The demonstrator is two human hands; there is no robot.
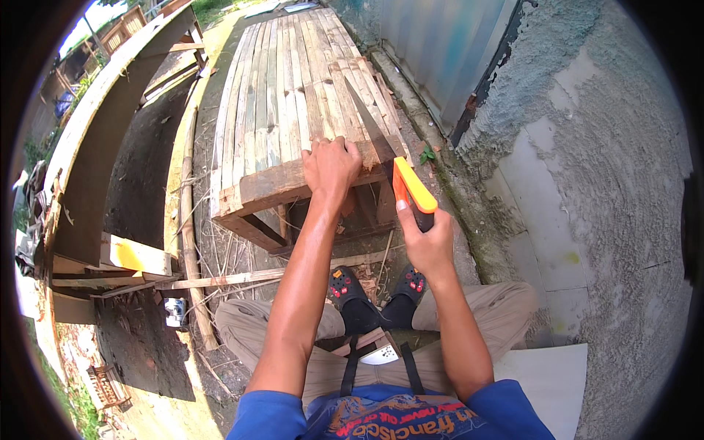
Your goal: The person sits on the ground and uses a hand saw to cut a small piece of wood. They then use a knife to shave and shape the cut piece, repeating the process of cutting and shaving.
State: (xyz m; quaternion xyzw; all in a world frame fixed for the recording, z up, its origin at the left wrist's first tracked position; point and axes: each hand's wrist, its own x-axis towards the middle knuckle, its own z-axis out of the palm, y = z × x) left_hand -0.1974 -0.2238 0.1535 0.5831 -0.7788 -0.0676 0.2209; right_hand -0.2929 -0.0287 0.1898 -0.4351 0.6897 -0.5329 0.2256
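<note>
My right hand (430, 240) is wrapped round the orange and black handle of a handsaw (413, 185). The saw's thin blade slants up and to the left, over the near right corner of a low bench of bamboo slats (282, 88). Along the bench's near end runs a thick wooden beam (275, 187). The blade crosses this beam by its right end; whether the teeth are in the wood I cannot tell. My left hand (331, 170) grips the beam's top edge to the left of the saw, fingers curled over it.
To the left stands a long wooden frame (95, 154) with boards across it. A bamboo pole (188, 220) and a thin wooden strip (242, 278) lie on the ground near my feet. At right rise a rough cement wall (587, 191) and a corrugated metal sheet (444, 51).
</note>
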